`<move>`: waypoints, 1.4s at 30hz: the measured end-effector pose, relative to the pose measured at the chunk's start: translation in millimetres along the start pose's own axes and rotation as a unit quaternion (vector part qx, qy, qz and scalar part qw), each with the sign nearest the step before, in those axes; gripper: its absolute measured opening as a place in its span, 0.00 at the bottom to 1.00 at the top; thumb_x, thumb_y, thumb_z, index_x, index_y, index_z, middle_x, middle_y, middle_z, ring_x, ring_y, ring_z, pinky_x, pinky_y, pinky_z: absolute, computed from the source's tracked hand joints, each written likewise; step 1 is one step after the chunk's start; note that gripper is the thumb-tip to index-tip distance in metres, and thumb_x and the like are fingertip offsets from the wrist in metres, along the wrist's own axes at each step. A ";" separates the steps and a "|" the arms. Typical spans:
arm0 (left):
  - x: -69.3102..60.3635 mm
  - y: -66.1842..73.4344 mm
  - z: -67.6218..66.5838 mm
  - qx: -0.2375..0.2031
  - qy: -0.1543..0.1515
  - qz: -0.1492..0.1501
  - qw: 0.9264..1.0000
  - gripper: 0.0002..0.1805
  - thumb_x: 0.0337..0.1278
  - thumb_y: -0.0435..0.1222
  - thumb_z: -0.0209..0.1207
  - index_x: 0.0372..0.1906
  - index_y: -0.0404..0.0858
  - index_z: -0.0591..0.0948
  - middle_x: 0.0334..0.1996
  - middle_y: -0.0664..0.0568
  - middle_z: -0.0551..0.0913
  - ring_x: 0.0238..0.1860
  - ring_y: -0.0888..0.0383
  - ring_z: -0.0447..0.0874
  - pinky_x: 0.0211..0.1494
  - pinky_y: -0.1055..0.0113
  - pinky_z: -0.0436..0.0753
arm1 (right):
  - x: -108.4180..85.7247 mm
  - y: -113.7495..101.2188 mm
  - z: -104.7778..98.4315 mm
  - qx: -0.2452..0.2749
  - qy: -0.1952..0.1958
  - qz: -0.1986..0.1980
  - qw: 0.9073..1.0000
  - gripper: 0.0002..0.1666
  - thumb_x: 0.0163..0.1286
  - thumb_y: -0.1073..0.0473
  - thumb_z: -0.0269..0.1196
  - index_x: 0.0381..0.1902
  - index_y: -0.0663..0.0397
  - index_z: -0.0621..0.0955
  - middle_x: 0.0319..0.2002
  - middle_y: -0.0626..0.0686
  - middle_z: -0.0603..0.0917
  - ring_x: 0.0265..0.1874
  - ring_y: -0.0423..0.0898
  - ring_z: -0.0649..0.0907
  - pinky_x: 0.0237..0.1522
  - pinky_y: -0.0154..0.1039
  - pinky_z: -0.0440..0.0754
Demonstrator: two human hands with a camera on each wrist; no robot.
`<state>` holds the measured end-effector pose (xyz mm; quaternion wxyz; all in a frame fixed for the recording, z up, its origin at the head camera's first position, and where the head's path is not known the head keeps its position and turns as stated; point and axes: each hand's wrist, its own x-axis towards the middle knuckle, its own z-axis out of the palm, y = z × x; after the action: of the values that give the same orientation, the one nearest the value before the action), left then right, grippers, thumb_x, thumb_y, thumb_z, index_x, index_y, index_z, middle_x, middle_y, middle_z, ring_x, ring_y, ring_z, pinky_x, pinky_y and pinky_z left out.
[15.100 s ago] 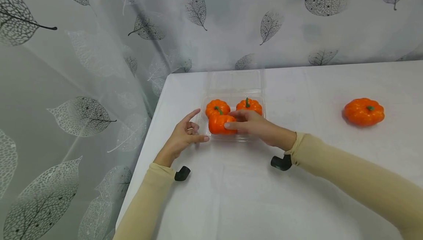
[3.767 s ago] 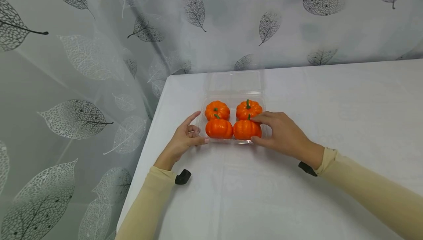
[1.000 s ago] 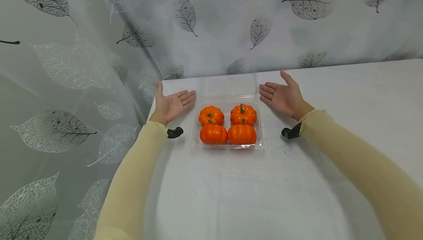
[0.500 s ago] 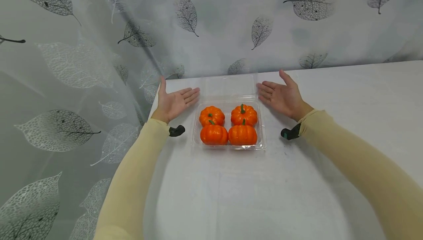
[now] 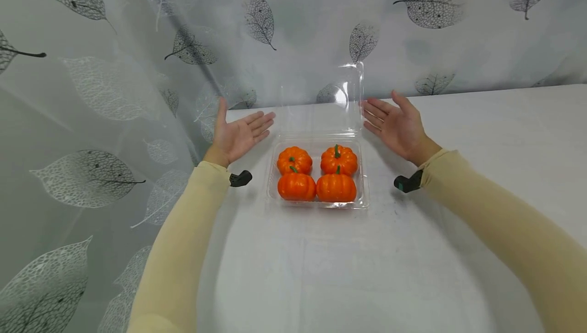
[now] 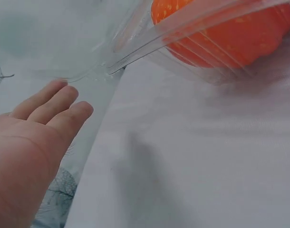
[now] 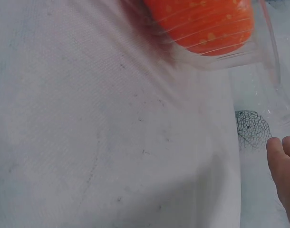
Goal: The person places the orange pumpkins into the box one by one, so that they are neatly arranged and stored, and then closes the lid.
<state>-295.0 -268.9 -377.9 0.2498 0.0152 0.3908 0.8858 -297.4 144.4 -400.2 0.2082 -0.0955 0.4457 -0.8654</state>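
Observation:
A clear plastic clamshell box (image 5: 364, 198) stands on the table with its hinge at the far side. Several orange toy pumpkins (image 5: 336, 187) with green stems sit in its base, in two rows. Its see-through lid (image 5: 352, 88) is tilted up at the back. My left hand (image 5: 238, 136), fingers extended and palm up, is at the lid's left side; in the left wrist view its fingertips (image 6: 81, 108) lie close to the clear plastic. At the lid's right edge is my right hand (image 5: 399, 126), palm up, fingertips by the edge. Fingertip contact is hard to make out.
A white cloth covers the table (image 5: 321, 272). Behind and to the left hangs a pale curtain (image 5: 302, 27) printed with leaves. Small black wrist pieces (image 5: 240, 178) stick out from both sleeves.
The lid has swung up from lying back on the table; both hands have risen slightly with it. Over the longer span, the pumpkin from the right went into the box and the right hand let go.

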 end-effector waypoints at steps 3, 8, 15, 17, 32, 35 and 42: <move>-5.9 4.8 5.4 0.044 -0.010 0.009 0.999 0.64 0.57 0.78 0.39 0.81 0.34 0.41 0.78 0.40 0.55 0.78 0.47 0.50 0.78 0.56 0.50 | -2.4 -4.3 4.1 -0.011 -0.003 -0.023 1.000 0.48 0.78 0.35 0.45 0.81 0.58 0.47 0.80 0.56 0.50 0.78 0.52 0.52 0.77 0.47 0.46; -15.3 10.0 12.5 0.120 -0.019 0.038 0.992 0.60 0.60 0.77 0.37 0.81 0.33 0.48 0.77 0.40 0.58 0.77 0.48 0.55 0.78 0.58 0.51 | -8.3 -10.6 11.2 -0.024 -0.008 -0.047 0.999 0.45 0.78 0.37 0.46 0.80 0.59 0.52 0.79 0.56 0.56 0.77 0.52 0.57 0.76 0.47 0.49; -27.0 11.1 32.1 0.283 0.037 0.100 0.953 0.50 0.70 0.70 0.29 0.77 0.34 0.62 0.71 0.37 0.69 0.72 0.47 0.65 0.76 0.59 0.57 | -19.4 -21.8 24.3 -0.075 0.005 -0.054 0.996 0.38 0.79 0.39 0.48 0.75 0.58 0.65 0.73 0.56 0.68 0.73 0.56 0.64 0.75 0.50 0.54; -30.8 10.7 38.9 0.322 0.060 0.113 0.938 0.47 0.72 0.68 0.28 0.76 0.36 0.66 0.67 0.36 0.73 0.70 0.45 0.69 0.76 0.59 0.58 | -23.1 -24.4 29.2 -0.115 0.012 -0.058 0.992 0.34 0.81 0.40 0.48 0.71 0.59 0.70 0.69 0.57 0.72 0.71 0.55 0.68 0.74 0.51 0.57; -76.7 -19.8 59.7 0.446 0.170 0.103 0.873 0.24 0.79 0.41 0.51 0.66 0.28 0.76 0.64 0.42 0.77 0.64 0.52 0.75 0.70 0.63 0.68 | -68.3 -13.4 64.0 -0.442 0.102 -0.056 0.889 0.26 0.81 0.46 0.53 0.56 0.65 0.81 0.49 0.49 0.86 0.52 0.41 0.81 0.61 0.40 0.76; -85.4 -29.1 55.5 0.454 0.152 0.096 0.873 0.22 0.77 0.37 0.53 0.67 0.31 0.75 0.66 0.43 0.75 0.65 0.52 0.75 0.71 0.61 0.67 | -74.9 -8.5 65.6 -0.479 0.099 -0.064 0.870 0.22 0.79 0.47 0.57 0.54 0.60 0.83 0.50 0.51 0.85 0.52 0.43 0.80 0.58 0.37 0.76; -99.6 -49.7 49.2 0.475 0.154 0.097 0.861 0.26 0.72 0.34 0.57 0.72 0.40 0.72 0.64 0.45 0.77 0.63 0.51 0.76 0.69 0.56 0.71 | -85.3 2.6 66.6 -0.525 0.083 -0.063 0.845 0.21 0.74 0.54 0.64 0.60 0.58 0.78 0.58 0.55 0.79 0.58 0.51 0.78 0.59 0.42 0.77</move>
<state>-175.6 -252.2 -361.7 0.0617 0.0332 0.7946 0.6031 -197.0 132.3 -361.6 0.0341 -0.1468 0.8421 -0.5179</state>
